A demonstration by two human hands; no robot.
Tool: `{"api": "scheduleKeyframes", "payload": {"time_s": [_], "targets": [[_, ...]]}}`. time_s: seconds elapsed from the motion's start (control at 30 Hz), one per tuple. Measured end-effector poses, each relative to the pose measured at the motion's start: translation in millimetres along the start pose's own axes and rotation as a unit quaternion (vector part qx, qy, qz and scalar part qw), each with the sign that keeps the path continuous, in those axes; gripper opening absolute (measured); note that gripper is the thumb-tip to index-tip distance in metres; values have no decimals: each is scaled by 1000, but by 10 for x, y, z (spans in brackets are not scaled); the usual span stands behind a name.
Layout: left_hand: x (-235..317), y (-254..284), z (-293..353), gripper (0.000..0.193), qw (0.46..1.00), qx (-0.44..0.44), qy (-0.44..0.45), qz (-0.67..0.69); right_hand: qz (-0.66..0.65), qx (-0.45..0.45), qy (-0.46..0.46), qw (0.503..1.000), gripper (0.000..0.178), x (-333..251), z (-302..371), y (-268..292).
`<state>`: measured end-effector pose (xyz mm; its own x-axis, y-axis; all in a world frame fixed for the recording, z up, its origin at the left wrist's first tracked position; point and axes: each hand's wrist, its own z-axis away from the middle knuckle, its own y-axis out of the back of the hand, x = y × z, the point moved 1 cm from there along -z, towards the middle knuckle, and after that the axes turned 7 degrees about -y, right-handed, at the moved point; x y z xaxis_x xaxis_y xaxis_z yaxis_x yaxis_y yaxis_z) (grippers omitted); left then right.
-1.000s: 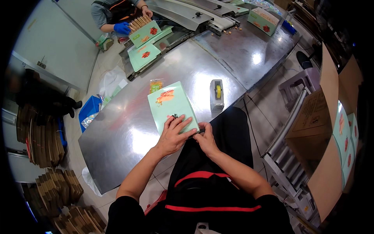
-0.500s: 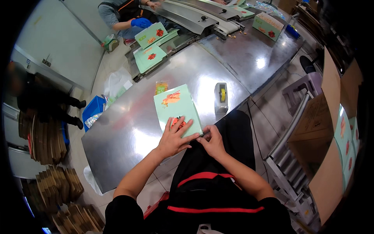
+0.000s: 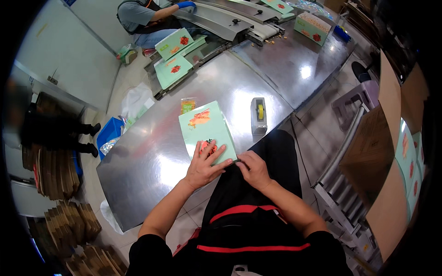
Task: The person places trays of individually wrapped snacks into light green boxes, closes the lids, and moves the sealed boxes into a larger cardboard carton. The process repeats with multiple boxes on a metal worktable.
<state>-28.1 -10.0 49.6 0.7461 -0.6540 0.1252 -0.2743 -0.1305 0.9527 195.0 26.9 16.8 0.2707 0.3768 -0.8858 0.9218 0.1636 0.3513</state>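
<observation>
A light green carton (image 3: 209, 126) with orange and red food pictures lies at the near edge of the steel table (image 3: 133, 184). My left hand (image 3: 205, 165) rests spread on its near end, partly covering the red picture. At the near right corner my right hand (image 3: 253, 169) has its fingers bent and pinched against the carton's edge. The fingertips' exact grip there is partly hidden. Beyond the carton lies a small orange and green packet (image 3: 188, 105). A grey tape dispenser (image 3: 258, 116) with yellow tape stands to the right.
Other green cartons (image 3: 172, 71) lie at the far left by a metal conveyor (image 3: 216, 23), where a person with a blue glove (image 3: 186, 4) sits. An open cardboard box (image 3: 363, 156) holding green cartons stands at right beside rollers (image 3: 343, 193). Another person (image 3: 55, 129) stands left near stacked cardboard (image 3: 57, 170).
My right hand's fingers have shifted slightly along the carton's corner. My left hand stays on the carton. The seated person's gloved hand has moved away from the far cartons, toward the conveyor.
</observation>
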Motion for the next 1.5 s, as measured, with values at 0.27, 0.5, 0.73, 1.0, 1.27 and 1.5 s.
{"api": "scheduleKeyframes", "payload": {"time_s": [0.27,0.5,0.73,1.0,1.27,1.5], "targets": [[-19,-94,26,70,1000,10,3,12,-214,-233,-414,854,39,328,-148,-114],[-43,-103,27,68,1000,-6,1,19,-13,-313,-256,914,47,342,-297,32],[-56,-106,17,61,999,-32,-9,29,22,-309,-246,918,36,299,-332,-12],[-22,-79,-22,54,999,-24,17,18,41,-285,-212,934,29,270,-371,-31],[-33,-101,28,49,1000,15,3,6,39,-91,-49,994,14,84,-214,59],[4,-145,86,39,993,119,-13,9,201,-57,244,947,25,-71,-102,26]]}}
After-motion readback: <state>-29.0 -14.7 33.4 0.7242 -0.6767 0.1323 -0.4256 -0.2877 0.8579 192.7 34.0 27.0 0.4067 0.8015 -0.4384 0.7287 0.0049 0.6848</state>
